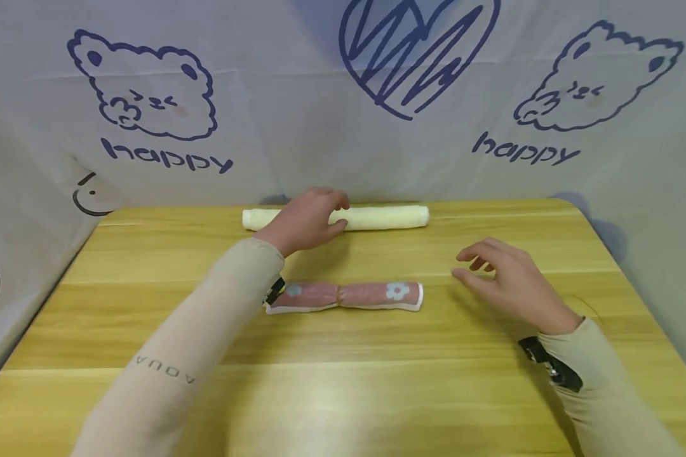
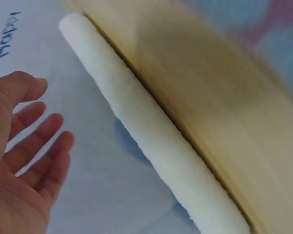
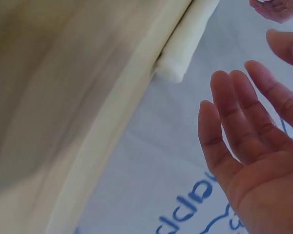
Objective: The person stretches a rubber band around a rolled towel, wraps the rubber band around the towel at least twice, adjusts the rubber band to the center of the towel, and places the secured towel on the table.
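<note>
A pale yellow rolled towel [image 1: 385, 218] lies along the far edge of the table. My left hand [image 1: 309, 222] hovers in front of its left half, fingers loosely bent and holding nothing. In the left wrist view that hand [image 2: 27, 146] is apart from the towel [image 2: 136, 117]. Nearer to me lies a pink roll [image 1: 371, 295] with pale blue flowers, white edging and a thin band round its middle; my left sleeve covers its left end. To the right of both rolls, my right hand [image 1: 511, 285] is raised over the table, fingers relaxed around nothing.
The wood-grain table [image 1: 343, 393] has rounded far corners. Behind it hangs a white cloth [image 1: 297, 114] with blue bear drawings, a heart and lettering. Dark straps [image 1: 551, 365] with small devices sit on my wrists.
</note>
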`<state>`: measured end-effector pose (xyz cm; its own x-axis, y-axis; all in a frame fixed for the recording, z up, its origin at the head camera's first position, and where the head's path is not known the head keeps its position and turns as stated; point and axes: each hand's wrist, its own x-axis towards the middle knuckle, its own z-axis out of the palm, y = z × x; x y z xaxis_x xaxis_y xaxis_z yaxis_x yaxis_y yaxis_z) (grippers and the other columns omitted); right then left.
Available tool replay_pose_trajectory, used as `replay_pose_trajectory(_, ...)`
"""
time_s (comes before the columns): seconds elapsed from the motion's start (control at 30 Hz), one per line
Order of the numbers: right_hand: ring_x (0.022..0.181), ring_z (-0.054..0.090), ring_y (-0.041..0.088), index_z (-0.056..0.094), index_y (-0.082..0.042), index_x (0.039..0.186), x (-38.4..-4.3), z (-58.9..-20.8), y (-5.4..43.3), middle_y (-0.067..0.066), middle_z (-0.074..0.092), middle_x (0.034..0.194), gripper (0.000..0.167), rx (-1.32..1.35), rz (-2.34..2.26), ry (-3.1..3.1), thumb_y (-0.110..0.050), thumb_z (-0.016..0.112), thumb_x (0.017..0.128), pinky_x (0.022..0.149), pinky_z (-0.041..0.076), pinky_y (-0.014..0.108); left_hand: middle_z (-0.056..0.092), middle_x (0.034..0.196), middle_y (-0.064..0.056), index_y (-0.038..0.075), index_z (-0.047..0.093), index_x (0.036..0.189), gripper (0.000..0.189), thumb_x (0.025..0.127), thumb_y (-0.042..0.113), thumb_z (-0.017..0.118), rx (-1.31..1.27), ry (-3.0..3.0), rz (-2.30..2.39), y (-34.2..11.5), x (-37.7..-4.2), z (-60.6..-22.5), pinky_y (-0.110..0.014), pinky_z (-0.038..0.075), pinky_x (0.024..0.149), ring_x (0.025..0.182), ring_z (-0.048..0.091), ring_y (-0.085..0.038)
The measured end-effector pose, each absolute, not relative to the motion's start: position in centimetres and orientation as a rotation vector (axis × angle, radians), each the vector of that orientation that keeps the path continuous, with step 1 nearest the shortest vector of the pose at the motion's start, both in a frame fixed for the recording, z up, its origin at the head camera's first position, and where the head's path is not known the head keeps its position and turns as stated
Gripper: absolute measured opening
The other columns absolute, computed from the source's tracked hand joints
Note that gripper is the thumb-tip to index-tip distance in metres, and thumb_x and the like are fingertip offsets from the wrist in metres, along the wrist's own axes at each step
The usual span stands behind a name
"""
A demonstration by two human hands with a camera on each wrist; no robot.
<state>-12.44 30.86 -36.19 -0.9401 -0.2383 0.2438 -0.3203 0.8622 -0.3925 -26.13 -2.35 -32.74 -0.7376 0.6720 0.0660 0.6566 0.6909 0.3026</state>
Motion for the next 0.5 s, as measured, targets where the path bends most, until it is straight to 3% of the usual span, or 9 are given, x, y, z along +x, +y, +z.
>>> replay_pose_trajectory(0.3,0.071,0.061,0.009,0.074,-0.015,0.094,-10.8,-36.6,35.2,-0.002,0.072,0.083,0.012,0.231,0.588,-2.893,-0.027,0.075,0.095,0.063,0.050,0.025,0.067,0.133,-0.014,0.005,0.061,0.132,0.035,0.100,0.019,0.064,1.124,2.816,0.274,1.3,-29.2,-33.1,-0.044,0.051,0.111,0.125,0.063,-0.034)
replay_pose_trajectory(0.5,0.069,0.062,0.007,0.074,-0.015,0.095,-10.1,-36.2,37.8,-0.002,0.072,0.083,0.017,0.089,0.622,-2.973,-0.033,0.073,0.097,0.061,0.048,0.022,0.061,0.143,-0.013,0.006,0.057,0.141,0.046,0.099,0.022,0.066,1.089,2.769,0.148,3.9,-30.5,-33.5,-0.044,0.046,0.119,0.134,0.057,-0.033)
